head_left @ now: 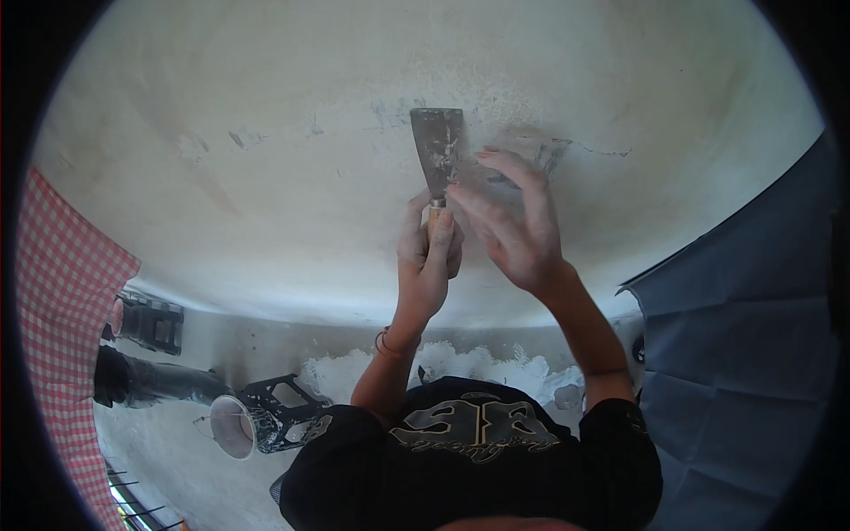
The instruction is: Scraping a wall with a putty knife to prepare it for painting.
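My left hand (427,257) grips the wooden handle of a putty knife (438,146), its wide metal blade pointing up in front of the pale wall (266,80). Light smears of dried filler mark the blade. Beside it, my right hand (524,234) is raised with its fingers apart, the index fingertip close to the lower edge of the blade; whether it touches cannot be made out. Behind both hands the wall carries scuffs, grey patches and a thin crack (606,152) to the right.
A red checked cloth (62,292) hangs at the left, a grey-blue sheet (735,345) at the right. On the floor at lower left are a bucket (251,428), a black plastic stool (282,389) and what looks like a dark trouser leg (168,380). White debris (341,372) lies along the wall's foot.
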A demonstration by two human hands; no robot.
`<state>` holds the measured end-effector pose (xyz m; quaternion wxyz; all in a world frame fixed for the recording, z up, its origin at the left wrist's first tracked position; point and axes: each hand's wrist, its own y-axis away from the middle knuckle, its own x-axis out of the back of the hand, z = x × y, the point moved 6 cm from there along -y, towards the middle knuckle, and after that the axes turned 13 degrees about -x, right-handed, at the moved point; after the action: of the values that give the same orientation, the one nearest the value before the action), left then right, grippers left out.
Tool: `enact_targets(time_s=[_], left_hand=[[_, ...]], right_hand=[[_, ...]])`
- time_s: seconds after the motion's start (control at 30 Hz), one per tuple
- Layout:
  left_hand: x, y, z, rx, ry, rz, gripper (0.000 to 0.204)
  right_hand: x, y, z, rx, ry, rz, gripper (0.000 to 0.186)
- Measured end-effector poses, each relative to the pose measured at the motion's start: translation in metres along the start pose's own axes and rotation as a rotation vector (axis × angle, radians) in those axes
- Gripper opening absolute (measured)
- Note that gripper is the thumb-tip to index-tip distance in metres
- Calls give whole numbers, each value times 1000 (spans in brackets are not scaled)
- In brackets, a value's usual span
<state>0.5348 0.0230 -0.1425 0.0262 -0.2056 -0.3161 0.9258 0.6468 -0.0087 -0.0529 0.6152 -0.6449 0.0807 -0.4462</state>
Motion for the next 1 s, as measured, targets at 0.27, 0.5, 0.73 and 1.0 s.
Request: enact_targets(time_s=[0.27,0.5,0.73,1.0], left_hand=[[-20,10,-15,218,122,-161,40],[-32,11,-15,274,130,-161,43],[-42,12,-5,129,64,-151,46],[-61,24,29,134,61,-165,42]], right_hand=[[-53,28,48,-1161,-995,-159,41],[-55,16,49,-1283,-1207,-112,40],[-32,2,39,-1264,-1213,11,41],[5,-8,25,-1257,-1209,67,42]])
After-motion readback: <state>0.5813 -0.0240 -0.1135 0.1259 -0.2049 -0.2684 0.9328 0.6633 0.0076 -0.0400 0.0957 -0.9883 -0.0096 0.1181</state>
